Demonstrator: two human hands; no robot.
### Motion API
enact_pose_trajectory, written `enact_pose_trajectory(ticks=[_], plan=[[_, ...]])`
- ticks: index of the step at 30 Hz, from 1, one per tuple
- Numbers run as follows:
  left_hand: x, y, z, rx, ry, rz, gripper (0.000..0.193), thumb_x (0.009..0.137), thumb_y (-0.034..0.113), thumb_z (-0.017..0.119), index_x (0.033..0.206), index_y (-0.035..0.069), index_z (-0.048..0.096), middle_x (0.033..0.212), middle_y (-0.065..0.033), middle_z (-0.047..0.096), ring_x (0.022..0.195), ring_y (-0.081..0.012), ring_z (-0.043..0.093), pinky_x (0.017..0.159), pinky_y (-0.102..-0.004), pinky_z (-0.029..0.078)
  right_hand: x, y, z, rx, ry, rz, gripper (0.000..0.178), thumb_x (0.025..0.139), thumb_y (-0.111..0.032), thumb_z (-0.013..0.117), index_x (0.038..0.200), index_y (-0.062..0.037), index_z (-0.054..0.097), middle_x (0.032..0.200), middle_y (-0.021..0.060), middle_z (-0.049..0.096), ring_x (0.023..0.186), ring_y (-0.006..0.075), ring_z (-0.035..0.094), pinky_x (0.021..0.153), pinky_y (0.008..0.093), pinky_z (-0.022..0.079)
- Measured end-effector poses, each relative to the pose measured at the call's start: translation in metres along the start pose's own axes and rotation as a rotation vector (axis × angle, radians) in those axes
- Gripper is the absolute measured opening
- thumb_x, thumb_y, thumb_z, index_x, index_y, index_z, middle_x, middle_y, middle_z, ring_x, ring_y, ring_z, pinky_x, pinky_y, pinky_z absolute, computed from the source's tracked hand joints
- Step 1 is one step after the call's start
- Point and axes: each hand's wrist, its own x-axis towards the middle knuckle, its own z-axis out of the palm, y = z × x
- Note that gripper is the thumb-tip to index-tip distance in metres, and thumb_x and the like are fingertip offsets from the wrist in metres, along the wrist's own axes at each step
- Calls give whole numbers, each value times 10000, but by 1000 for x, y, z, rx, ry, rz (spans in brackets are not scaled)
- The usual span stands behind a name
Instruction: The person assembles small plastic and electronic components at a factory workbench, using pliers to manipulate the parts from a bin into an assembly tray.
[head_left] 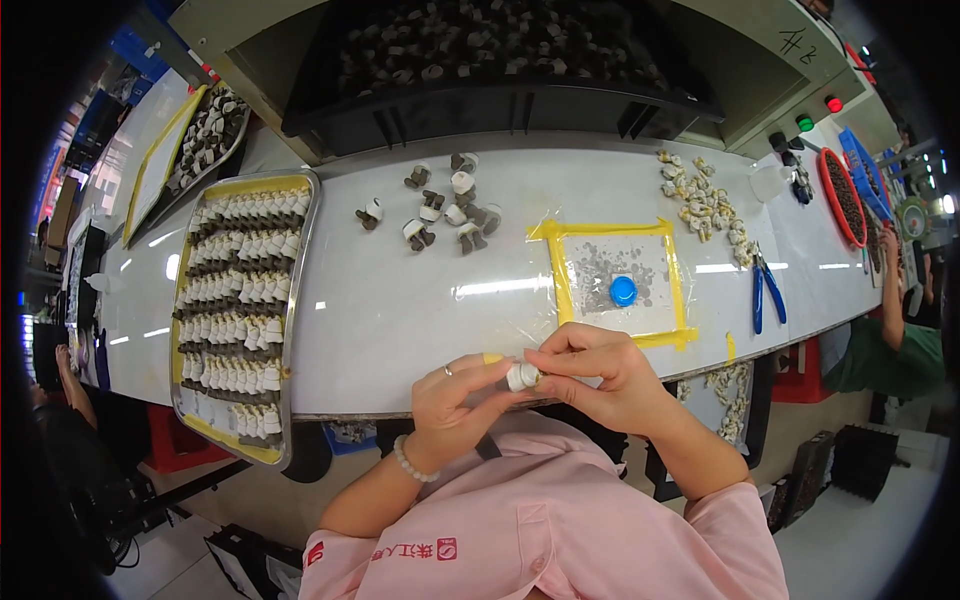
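Observation:
My left hand (452, 402), with a ring and a beaded bracelet, holds a small white figure part (522, 376) between thumb and fingers at the table's front edge. The fingertips of my right hand (605, 375) pinch the same part at its right end, where a small yellowish bit shows; my fingers hide much of it. Beyond my hands, several loose white-and-dark-brown figure parts (470, 235) lie scattered on the white table (420, 310). Right of them, a blue round cap (623, 291) sits on a grey-spotted sheet (590, 262) framed with yellow tape.
A metal tray (308, 235) at left holds rows of figure parts. Small cream pieces (697, 200) lie at right, near blue-handled pliers (768, 290). A black bin (420, 125) heaped with parts stands at the back. Red basket (842, 198) and co-worker's arm (888, 275) at far right.

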Motion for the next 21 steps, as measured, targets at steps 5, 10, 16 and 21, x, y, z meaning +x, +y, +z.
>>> enact_pose_trajectory(ticks=[5,10,16,21], plan=[[1,3,-2,46,-37,-19,333,695,-6,772,1002,-3,643,911,-127,668,773,-196,655,675,-262,521,-1,9,2,124,-12,92,272,803,0,673,1075,-19,671,916,88,633,791,133,586,681,233,461],[4,4,-4,67,-90,-47,326,701,-40,763,1004,-23,643,925,-136,665,812,-177,652,713,-262,530,-1,12,3,131,-6,125,250,832,9,630,1081,-6,654,896,76,620,773,131,594,670,242,478],[8,3,-2,-27,-91,-77,345,701,-54,756,1020,-31,624,923,-131,660,783,-182,652,701,-259,537,3,10,-2,142,-27,169,235,842,-50,648,1072,-3,661,875,59,619,756,114,563,643,235,448],[21,13,-2,-801,-59,-748,210,816,-26,650,1015,-24,586,947,-137,658,775,-200,654,645,-296,563,7,0,-4,136,21,149,313,819,-64,674,1127,-20,644,833,42,600,755,111,539,660,234,429]])
